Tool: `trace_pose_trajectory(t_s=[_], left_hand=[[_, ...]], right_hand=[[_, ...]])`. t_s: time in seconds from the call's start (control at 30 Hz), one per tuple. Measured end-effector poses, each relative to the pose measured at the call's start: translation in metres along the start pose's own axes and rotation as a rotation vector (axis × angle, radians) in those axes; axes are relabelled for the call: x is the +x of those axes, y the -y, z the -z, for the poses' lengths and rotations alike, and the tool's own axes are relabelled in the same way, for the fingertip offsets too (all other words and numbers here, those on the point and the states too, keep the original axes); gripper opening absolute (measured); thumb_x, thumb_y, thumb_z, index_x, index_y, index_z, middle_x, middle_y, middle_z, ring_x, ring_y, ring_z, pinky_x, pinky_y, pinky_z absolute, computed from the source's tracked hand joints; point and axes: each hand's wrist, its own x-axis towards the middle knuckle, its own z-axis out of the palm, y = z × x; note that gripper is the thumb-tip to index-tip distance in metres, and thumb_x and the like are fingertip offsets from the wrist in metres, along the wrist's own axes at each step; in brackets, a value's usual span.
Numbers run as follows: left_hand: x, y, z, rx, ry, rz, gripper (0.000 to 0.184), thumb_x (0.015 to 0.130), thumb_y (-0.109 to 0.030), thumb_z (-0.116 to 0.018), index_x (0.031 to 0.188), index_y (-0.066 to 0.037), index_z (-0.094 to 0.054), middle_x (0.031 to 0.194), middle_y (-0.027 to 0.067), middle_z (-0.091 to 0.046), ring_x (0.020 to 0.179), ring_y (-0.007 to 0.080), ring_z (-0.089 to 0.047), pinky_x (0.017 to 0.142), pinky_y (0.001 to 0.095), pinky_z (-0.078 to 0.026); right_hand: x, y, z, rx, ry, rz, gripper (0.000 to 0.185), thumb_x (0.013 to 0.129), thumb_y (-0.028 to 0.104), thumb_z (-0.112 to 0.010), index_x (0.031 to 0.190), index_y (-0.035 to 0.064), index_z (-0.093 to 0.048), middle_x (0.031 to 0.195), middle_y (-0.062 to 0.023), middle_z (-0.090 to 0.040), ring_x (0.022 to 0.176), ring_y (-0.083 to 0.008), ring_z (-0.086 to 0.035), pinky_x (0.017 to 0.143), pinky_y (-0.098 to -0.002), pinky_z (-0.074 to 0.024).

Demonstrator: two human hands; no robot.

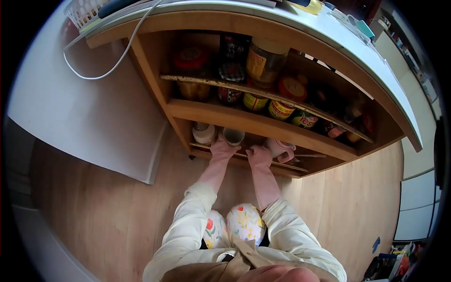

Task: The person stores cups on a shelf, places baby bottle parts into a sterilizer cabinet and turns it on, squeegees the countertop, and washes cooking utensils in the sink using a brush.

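Near centre frame, my left hand point(225, 148) is lying at the pale cup point(233, 136), my right hand point(258, 154) beside the pink pitcher point(279, 149); I can't tell whether either is gripping. I'm favouring slow, level handling, clear of the jar point(204, 135) leftward.

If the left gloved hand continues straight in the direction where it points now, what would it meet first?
Most likely the pale, open-topped cup just ahead of the left hand; the two may already touch, but depth is unclear.
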Motion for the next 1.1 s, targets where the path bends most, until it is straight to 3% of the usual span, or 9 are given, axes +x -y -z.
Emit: trace_pose_trajectory(t_s=[0.2, 0.3, 0.47, 0.57, 0.73, 0.8, 0.9, 1.0, 1.1], left_hand=[[0.008, 0.010, 0.014, -0.026, 0.209, 0.049, 0.101, 0.069, -0.051, -0.076, 0.146, -0.007, -0.028, 0.144, 0.0136, -0.042, 0.127, 0.0267, -0.048, 0.102, 0.0345, -0.042], [-0.024, 0.036, 0.008, -0.229, -0.128, -0.096, 0.095, 0.072, -0.051, -0.073, 0.145, -0.006, -0.032, 0.136, 0.0152, -0.051, 0.125, 0.0295, -0.050, 0.102, 0.0378, -0.043], [-0.129, 0.014, 0.101, 0.088, 0.230, 0.110, 0.083, 0.079, -0.057, -0.063, 0.141, -0.008, -0.041, 0.136, 0.0166, -0.052, 0.126, 0.0311, -0.049, 0.104, 0.0388, -0.041], [-0.204, -0.019, 0.166, 0.019, 0.434, 0.192, 0.072, 0.081, -0.055, -0.061, 0.135, -0.007, -0.051, 0.132, 0.0154, -0.056, 0.123, 0.0288, -0.053, 0.103, 0.0368, -0.041], [-0.304, -0.141, 0.258, -0.039, 0.698, 0.155, 0.055, 0.082, -0.046, -0.064, 0.121, -0.008, -0.063, 0.116, 0.0134, -0.067, 0.110, 0.0257, -0.062, 0.095, 0.0354, -0.047], [-0.333, -0.201, 0.276, -0.156, 0.699, 0.047, 0.047, 0.083, -0.040, -0.065, 0.119, -0.009, -0.064, 0.115, 0.0134, -0.067, 0.110, 0.0246, -0.062, 0.093, 0.0346, -0.048], [-0.352, -0.326, 0.304, -0.062, 0.516, -0.408, 0.045, 0.080, -0.033, -0.069, 0.116, -0.006, -0.063, 0.104, 0.0121, -0.069, 0.102, 0.0272, -0.064, 0.089, 0.0373, -0.050], [-0.362, -0.458, 0.319, -0.025, 0.153, -0.879, 0.057, 0.078, -0.031, -0.072, 0.125, -0.005, -0.054, 0.114, 0.0157, -0.061, 0.107, 0.0325, -0.058, 0.091, 0.0402, -0.047], [-0.354, -0.576, 0.286, 0.036, -0.101, -1.050, 0.079, 0.075, -0.031, -0.074, 0.141, -0.006, -0.038, 0.142, 0.0176, -0.040, 0.130, 0.0363, -0.039, 0.106, 0.0437, -0.035]], right_hand=[[-0.012, 0.010, 0.024, 0.005, -0.113, 0.079, 0.037, 0.083, 0.033, -0.063, 0.117, 0.0182, -0.063, 0.099, -0.0124, -0.068, 0.094, -0.0321, -0.063, 0.081, -0.0446, -0.0515], [-0.035, 0.017, 0.063, -0.015, -0.146, 0.082, 0.049, 0.084, 0.035, -0.061, 0.129, 0.0157, -0.052, 0.101, -0.0165, -0.066, 0.093, -0.0339, -0.063, 0.081, -0.0456, -0.0509], [-0.096, 0.031, 0.211, 0.112, 0.270, 0.002, 0.039, 0.087, 0.039, -0.058, 0.113, 0.0110, -0.064, 0.094, -0.0176, -0.068, 0.094, -0.0369, -0.063, 0.084, -0.0451, -0.0502], [-0.137, 0.009, 0.312, 0.118, 0.500, -0.147, 0.041, 0.089, 0.045, -0.055, 0.100, 0.0077, -0.070, 0.097, -0.0181, -0.068, 0.093, -0.0366, -0.064, 0.084, -0.0439, -0.0501], [-0.222, -0.044, 0.473, 0.338, 0.356, -0.691, 0.044, 0.090, 0.047, -0.055, 0.088, 0.0071, -0.072, 0.084, -0.0151, -0.070, 0.079, -0.0277, -0.067, 0.076, -0.0378, -0.0513], [-0.247, -0.056, 0.553, 0.435, 0.219, -0.888, 0.041, 0.089, 0.046, -0.058, 0.084, 0.0084, -0.073, 0.074, -0.0119, -0.069, 0.072, -0.0234, -0.066, 0.073, -0.0365, -0.0513], [-0.266, -0.101, 0.629, 0.601, -0.112, -1.098, 0.033, 0.087, 0.040, -0.064, 0.086, 0.0079, -0.071, 0.071, -0.0100, -0.068, 0.070, -0.0226, -0.065, 0.071, -0.0375, -0.0515], [-0.291, -0.171, 0.665, 0.339, -0.485, -0.929, 0.042, 0.082, 0.035, -0.070, 0.110, 0.0049, -0.061, 0.104, -0.0162, -0.063, 0.097, -0.0279, -0.060, 0.088, -0.0395, -0.0476], [-0.291, -0.221, 0.760, -0.038, -0.589, -0.761, 0.075, 0.077, 0.038, -0.074, 0.138, 0.0080, -0.042, 0.141, -0.0212, -0.043, 0.132, -0.0340, -0.039, 0.111, -0.0437, -0.0303]])
